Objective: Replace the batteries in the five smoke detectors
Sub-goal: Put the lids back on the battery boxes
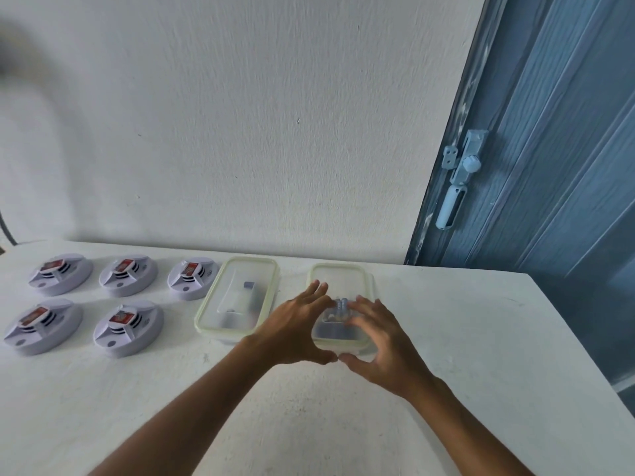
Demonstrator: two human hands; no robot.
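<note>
Several white round smoke detectors lie in two rows at the left of the white table (481, 338), each with a red-labelled battery in its back, for example one at the front (129, 326) and one at the far left (60, 273). Two clear lidded plastic boxes stand to their right: the left box (237, 297) holds a dark battery, the right box (338, 280) holds several blurred batteries. My left hand (295, 328) and my right hand (381, 341) hover with spread fingers over the right box's near end, thumbs almost meeting. Whether they touch it is unclear.
A white wall runs behind the table. A blue door (549, 149) with a pale latch (460, 176) stands at the right, past the table's right edge.
</note>
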